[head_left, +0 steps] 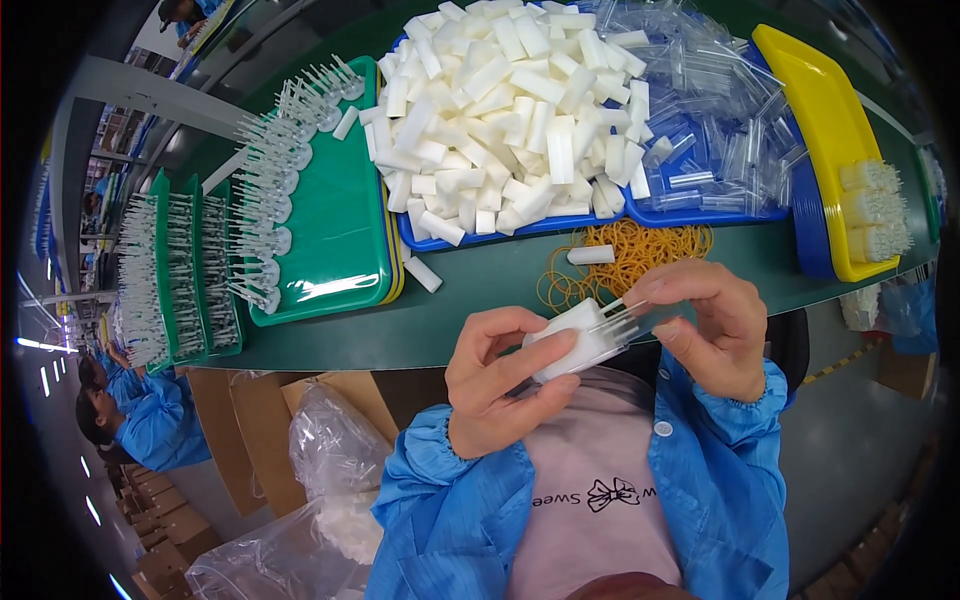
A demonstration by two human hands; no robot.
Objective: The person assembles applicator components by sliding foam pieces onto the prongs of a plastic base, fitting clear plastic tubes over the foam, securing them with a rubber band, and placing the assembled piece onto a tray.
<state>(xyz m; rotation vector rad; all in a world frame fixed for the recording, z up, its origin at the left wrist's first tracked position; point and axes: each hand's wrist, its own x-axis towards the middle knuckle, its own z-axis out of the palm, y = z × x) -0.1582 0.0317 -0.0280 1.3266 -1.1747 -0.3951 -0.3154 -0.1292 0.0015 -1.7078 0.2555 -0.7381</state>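
My left hand (490, 390) is wrapped round a white foam block (578, 319) with a clear plastic piece (602, 343) along its near side. Several thin, pale rods (616, 314) stick out from the block's right end. Around the tips of those rods curl the thumb and forefinger of my right hand (718, 325). Something see-through seems to lie between these fingers, but it is too faint to name. Just beyond both hands is a heap of orange rubber bands (655, 252), with a loose white foam block (591, 255) resting on it.
Blue trays (520, 228) hold piled white foam blocks (490, 110) and clear plastic tubes (710, 130). Yellow trays (815, 90) stand far right with bundled pieces (872, 210). Left are a green tray (335, 235) and racks of thin-stemmed parts (185, 270). Boxes (270, 430) sit below the table.
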